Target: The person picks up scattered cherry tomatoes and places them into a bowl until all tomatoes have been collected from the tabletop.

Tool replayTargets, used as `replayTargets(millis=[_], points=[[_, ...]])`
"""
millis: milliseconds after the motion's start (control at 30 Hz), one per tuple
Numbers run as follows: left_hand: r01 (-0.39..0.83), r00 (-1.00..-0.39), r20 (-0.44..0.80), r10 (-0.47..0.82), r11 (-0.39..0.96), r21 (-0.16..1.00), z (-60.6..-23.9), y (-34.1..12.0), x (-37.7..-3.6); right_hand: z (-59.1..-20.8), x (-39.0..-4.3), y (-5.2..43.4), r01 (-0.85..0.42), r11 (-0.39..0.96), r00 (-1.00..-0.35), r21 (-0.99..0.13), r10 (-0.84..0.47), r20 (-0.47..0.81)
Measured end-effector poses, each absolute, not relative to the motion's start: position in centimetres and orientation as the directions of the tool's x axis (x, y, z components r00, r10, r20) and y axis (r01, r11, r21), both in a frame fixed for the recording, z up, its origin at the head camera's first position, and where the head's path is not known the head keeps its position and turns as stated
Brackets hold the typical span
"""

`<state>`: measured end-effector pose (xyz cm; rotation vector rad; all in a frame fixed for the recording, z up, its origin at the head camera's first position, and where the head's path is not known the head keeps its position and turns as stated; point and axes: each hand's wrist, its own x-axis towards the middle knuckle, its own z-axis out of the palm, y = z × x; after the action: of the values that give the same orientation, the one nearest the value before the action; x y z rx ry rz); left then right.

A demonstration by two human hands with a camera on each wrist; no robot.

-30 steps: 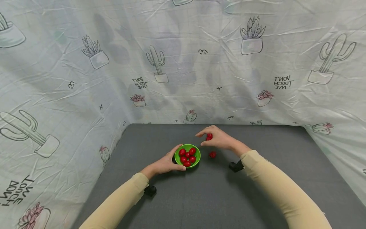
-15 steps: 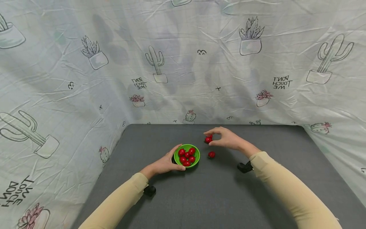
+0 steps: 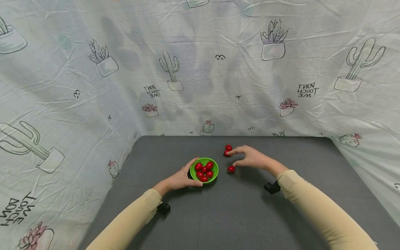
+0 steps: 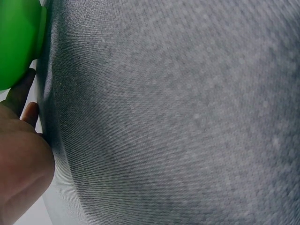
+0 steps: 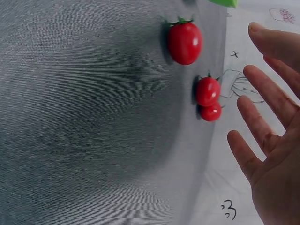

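My left hand grips a small green bowl from its left side, thumb at the near rim and fingers round the far side. Several red cherry tomatoes lie inside. In the left wrist view only part of the bowl shows, beside the fingers. My right hand hovers with spread fingers and holds nothing. Below its thumb, right of the bowl, lies one cherry tomato. Farther back, by the index fingertip, two more sit together, the nearer tomato against the farther tomato.
A dark grey cloth covers the table. Behind and beside it hangs a pale curtain printed with cacti. Black wrist devices sit under both sleeves.
My right hand has moved right and toward me, away from the two far tomatoes, which now show more fully. The left hand and bowl have stayed put.
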<state>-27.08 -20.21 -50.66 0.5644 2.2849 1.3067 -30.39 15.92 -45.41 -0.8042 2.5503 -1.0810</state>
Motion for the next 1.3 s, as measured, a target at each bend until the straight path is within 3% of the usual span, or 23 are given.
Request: replayTargets(millis=[400,967,1300], points=[[0.126,-0.817,-0.177,0.549,0.469,0.874,-50.6,-20.2,-26.9,-46.8,-30.1,16.0,-0.374,0.59,-0.806,-0.716,-0.589,-0.064],[0.12,-0.818,-0.183,0.545,0.473,0.873,-50.8,-20.2,-27.0,-48.8,-30.0,16.2,-0.442,0.585,-0.789,-0.68,-0.614,-0.015],[0.121,-0.815,-0.175,0.553,0.458,0.881,-50.9,-20.3,-27.1,-49.8,-29.9,15.9,-0.418,0.597,-0.806,-0.685,-0.592,-0.024]])
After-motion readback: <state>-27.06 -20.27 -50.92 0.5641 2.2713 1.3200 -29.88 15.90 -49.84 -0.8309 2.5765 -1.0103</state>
